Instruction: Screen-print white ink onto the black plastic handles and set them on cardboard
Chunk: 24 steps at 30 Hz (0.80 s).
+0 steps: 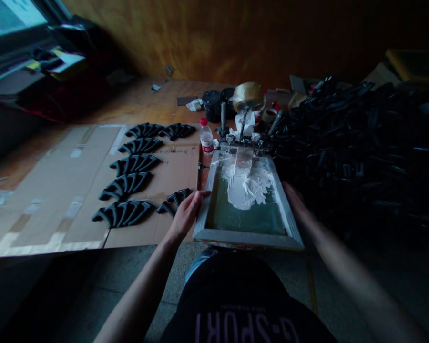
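A screen printing frame [248, 237] with a pale metal rim lies in front of me. Thick white ink [241, 190] is spread over the far half of its green mesh [229, 219], and a flat scraper [243, 157] rests in the ink. My left hand [188, 212] grips the frame's left edge, thumb and fingers closed at the rim. At the right edge is my right hand [295, 202], dark and smeared, so its finger grip is unclear. Several curved black ribbed parts [125, 213] lie in rows on cardboard, left of the frame; my left hand partly covers the nearest small group [178, 196].
Flattened cardboard [71, 190] covers the table's left side. A red-capped bottle [206, 138] stands beyond the frame, near a tape roll [248, 96] and dark jars [211, 105]. Clamp hardware [232, 140] sits at the frame's far end. A large heap of black parts [361, 152] fills the right.
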Each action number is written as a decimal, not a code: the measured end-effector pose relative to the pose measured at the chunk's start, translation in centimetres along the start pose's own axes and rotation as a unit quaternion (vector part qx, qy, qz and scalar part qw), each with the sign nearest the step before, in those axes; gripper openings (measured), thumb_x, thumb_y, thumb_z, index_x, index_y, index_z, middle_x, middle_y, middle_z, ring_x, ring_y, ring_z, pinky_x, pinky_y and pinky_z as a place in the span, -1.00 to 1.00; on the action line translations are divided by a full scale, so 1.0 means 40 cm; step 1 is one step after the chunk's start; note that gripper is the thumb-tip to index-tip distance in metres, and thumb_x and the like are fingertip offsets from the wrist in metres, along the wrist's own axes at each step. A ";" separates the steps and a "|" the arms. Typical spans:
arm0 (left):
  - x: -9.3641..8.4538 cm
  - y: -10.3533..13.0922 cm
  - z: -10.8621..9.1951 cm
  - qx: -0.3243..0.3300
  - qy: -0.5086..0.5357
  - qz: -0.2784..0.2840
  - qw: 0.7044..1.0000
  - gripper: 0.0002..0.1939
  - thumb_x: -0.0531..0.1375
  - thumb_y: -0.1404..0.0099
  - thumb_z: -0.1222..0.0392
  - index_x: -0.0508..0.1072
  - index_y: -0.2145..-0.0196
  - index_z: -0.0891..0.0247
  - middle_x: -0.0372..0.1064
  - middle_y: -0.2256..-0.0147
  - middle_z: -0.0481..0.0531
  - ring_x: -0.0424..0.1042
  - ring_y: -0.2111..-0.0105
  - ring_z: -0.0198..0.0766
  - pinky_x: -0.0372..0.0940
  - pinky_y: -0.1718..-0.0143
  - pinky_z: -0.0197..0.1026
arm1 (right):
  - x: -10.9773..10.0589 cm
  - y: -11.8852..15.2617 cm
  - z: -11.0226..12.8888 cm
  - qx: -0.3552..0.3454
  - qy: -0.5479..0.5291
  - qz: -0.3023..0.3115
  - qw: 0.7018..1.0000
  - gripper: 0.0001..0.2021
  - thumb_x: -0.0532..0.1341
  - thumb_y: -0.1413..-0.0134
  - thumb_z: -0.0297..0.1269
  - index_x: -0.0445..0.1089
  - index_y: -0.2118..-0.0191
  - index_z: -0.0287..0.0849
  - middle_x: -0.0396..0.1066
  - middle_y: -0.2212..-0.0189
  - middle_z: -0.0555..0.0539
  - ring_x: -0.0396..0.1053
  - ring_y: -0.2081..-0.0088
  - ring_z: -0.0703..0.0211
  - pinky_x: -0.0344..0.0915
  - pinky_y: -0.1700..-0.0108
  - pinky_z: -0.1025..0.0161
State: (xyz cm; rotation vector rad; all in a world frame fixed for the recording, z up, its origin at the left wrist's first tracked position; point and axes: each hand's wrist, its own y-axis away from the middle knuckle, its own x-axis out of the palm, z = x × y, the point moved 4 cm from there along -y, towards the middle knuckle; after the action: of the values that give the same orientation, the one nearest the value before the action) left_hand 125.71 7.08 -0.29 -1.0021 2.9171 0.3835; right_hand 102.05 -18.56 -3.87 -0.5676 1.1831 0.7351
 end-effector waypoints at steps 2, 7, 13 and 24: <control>0.008 0.003 0.099 -0.042 -0.002 0.010 0.999 -0.31 0.19 -0.19 -0.24 0.37 -0.16 0.22 0.48 0.31 0.05 0.45 0.30 -0.16 0.32 0.33 -0.25 | -0.051 -0.045 -0.001 0.030 0.003 -0.045 0.999 -0.65 0.00 -0.22 -0.35 0.39 -0.04 -0.13 0.36 0.13 -0.19 0.36 0.08 -0.03 0.34 0.01 0.05; 0.021 -0.029 0.238 -0.060 -0.088 0.004 0.994 -0.23 0.19 -0.22 -0.15 0.16 -0.30 0.17 0.44 0.37 -0.02 0.39 0.45 -0.27 0.25 0.42 -0.28 | -0.066 -0.183 0.201 -0.085 -0.016 -0.109 0.990 -0.54 0.24 -0.09 -0.36 0.27 -0.13 -0.29 0.23 -0.10 -0.29 0.21 -0.12 -0.07 0.22 -0.13 0.06; 0.014 -0.037 0.268 -0.078 -0.094 0.013 0.992 -0.29 0.17 -0.24 -0.15 0.21 -0.27 0.17 0.46 0.32 0.03 0.42 0.40 -0.24 0.28 0.39 -0.26 | 0.034 -0.093 0.274 -0.231 0.015 0.059 0.971 -0.81 0.09 -0.11 -0.55 0.42 0.26 -0.23 0.44 0.27 -0.16 0.33 0.17 0.06 0.24 0.13 0.18; 0.022 -0.030 0.259 -0.080 -0.066 0.003 0.995 -0.30 0.18 -0.22 -0.18 0.27 -0.23 0.17 0.46 0.33 0.02 0.42 0.41 -0.23 0.26 0.43 -0.28 | 0.039 -0.001 0.244 -0.307 -0.012 0.034 0.951 -0.69 0.05 -0.10 -0.60 0.48 0.19 -0.20 0.44 0.26 -0.14 0.30 0.15 0.07 0.24 0.14 0.18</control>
State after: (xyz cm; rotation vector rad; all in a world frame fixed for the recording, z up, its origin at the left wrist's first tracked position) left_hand 125.25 8.17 -10.70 -0.9446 2.8083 0.6658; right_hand 108.38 -11.09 -2.55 -1.0317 0.9434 1.1770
